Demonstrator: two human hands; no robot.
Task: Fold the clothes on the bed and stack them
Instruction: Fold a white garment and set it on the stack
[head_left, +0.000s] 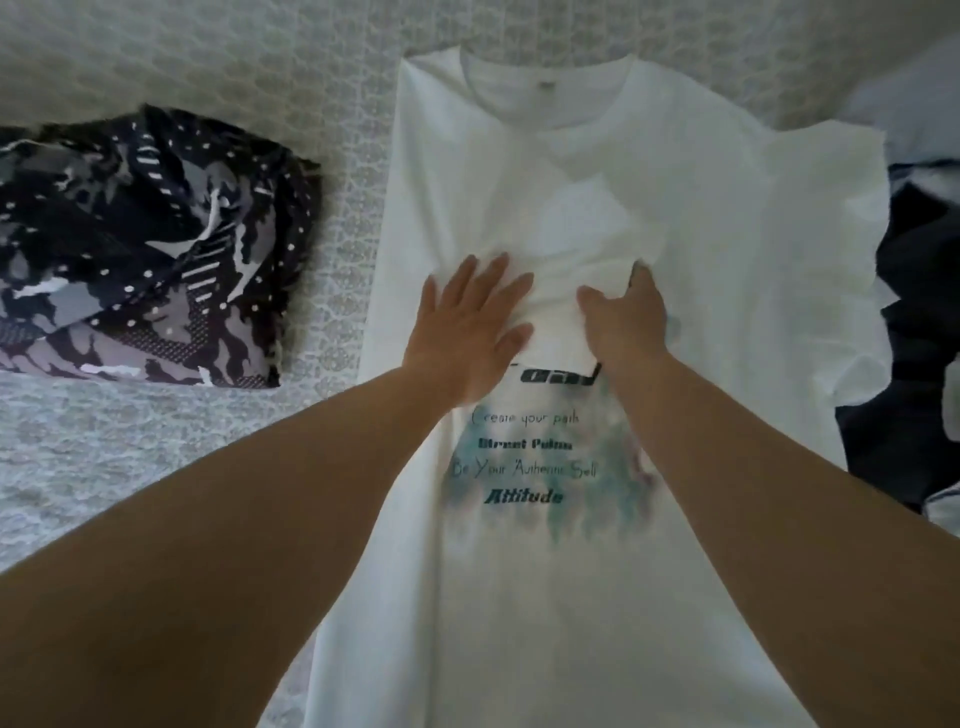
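- I have the white T-shirt lying face up on the bed, its long axis running from the collar at the far end straight back toward me.
- My left hand lies flat on the shirt's chest just above the printed text, fingers straight and spread, pressing the cloth down.
- My right hand sits just beside it, toward the shirt's right sleeve, its fingers curled over a folded-in flap of white fabric; how firmly it grips, I cannot tell.
- The shirt's left edge already looks folded inward; the right sleeve spreads outward, nearer my right hand, so I judge that side gets folded next.
- Left of the shirt, well apart, a folded patterned garment rests on the bed.
- Right of the shirt, dark clothes lie touching its sleeve edge.
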